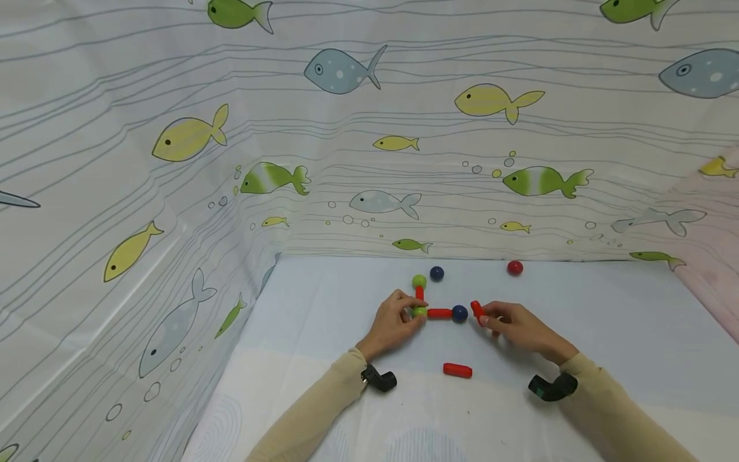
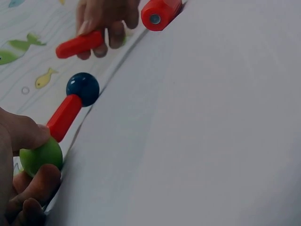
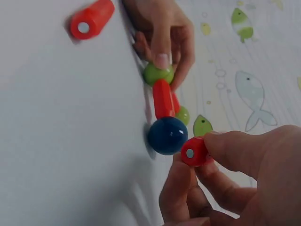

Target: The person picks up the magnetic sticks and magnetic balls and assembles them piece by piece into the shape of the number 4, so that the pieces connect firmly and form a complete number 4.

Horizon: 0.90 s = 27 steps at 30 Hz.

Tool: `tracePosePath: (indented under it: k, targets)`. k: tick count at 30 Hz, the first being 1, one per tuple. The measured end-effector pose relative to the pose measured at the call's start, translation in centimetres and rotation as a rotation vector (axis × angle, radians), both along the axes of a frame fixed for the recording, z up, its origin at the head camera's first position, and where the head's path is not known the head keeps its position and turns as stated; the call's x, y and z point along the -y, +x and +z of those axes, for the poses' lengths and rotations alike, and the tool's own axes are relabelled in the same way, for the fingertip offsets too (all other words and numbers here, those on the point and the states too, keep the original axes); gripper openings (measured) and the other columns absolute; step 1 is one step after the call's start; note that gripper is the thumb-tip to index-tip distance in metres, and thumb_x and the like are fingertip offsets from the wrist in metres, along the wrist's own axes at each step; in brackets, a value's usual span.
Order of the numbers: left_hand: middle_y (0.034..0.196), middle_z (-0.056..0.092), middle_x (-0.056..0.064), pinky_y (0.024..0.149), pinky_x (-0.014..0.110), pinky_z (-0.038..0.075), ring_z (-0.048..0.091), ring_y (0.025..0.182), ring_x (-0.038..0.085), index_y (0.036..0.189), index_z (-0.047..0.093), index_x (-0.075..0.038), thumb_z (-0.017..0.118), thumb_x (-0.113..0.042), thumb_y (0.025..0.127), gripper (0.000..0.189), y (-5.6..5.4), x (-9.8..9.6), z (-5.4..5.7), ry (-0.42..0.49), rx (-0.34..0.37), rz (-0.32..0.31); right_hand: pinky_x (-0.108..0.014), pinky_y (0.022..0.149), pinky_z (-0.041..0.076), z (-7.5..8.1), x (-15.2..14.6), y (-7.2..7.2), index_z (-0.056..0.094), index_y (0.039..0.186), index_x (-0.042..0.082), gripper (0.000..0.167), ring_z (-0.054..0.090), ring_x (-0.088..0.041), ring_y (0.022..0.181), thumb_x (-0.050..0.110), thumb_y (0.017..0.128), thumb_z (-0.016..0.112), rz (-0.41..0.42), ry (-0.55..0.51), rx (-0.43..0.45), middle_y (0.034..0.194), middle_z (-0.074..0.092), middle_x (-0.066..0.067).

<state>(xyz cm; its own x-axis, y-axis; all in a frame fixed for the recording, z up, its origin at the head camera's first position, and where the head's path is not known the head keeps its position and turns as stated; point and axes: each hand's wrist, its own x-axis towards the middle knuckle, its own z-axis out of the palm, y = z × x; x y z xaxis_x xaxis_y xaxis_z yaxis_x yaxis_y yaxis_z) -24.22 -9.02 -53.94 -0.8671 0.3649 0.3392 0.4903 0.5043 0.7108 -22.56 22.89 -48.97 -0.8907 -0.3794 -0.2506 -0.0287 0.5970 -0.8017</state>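
Now left hand (image 1: 392, 323) pinching the green ball (image 1: 419, 312), right hand (image 1: 514, 326) gripping a red rod (image 1: 476, 310) beside the blue ball (image 1: 459, 314).

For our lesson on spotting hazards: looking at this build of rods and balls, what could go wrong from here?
1. The right hand holds a red rod close to the blue ball; a nudge could roll it off its rod.
2. The left hand pinches only the green ball, so the chain may pivot.
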Motion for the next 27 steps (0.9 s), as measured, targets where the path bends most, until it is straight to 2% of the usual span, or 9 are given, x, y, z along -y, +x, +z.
tracePosePath:
  k: [6,13,21,27]
  targets:
    - [0.101,0.060,0.003,0.065,0.018,0.046,0.052,0.065,0.002,0.120,0.080,-0.012,0.078,-0.015,0.094,0.026,0.0,0.0,0.1,-0.003,0.017,0.007,-0.033,0.072,0.051,0.3,0.2,-1.4,0.058,0.143,-0.003,0.058,0.061,-0.023,0.096,0.042,0.106,0.065,-0.118,0.010,0.008,0.110,0.073,-0.013]
    - [0.101,0.060,0.004,0.065,0.018,0.045,0.051,0.066,0.001,0.120,0.080,-0.012,0.078,-0.015,0.094,0.026,0.2,0.0,0.1,-0.008,0.026,0.007,-0.032,0.073,0.051,-0.1,0.8,-3.5,0.061,0.144,0.002,0.068,0.058,-0.025,0.100,0.056,0.103,0.064,-0.224,0.008,0.058,0.116,0.069,-0.013]
    - [0.102,0.061,0.004,0.065,0.018,0.047,0.052,0.065,0.000,0.119,0.080,-0.012,0.079,-0.015,0.093,0.026,0.2,-0.1,0.1,-0.002,-0.001,-0.004,-0.029,0.070,0.045,-0.5,2.1,-5.2,0.067,0.137,0.003,0.060,0.056,-0.021,0.086,0.051,0.102,0.068,-0.277,-0.025,0.085,0.099,0.063,-0.007]
    - [0.102,0.061,0.004,0.066,0.018,0.047,0.052,0.066,0.000,0.119,0.080,-0.012,0.079,-0.016,0.093,0.026,0.2,-0.1,0.2,-0.018,0.008,0.002,-0.030,0.077,0.045,-1.3,2.8,-5.9,0.069,0.136,0.003,0.059,0.056,-0.021,0.091,0.051,0.101,0.069,-0.272,0.009,0.082,0.102,0.064,-0.007]
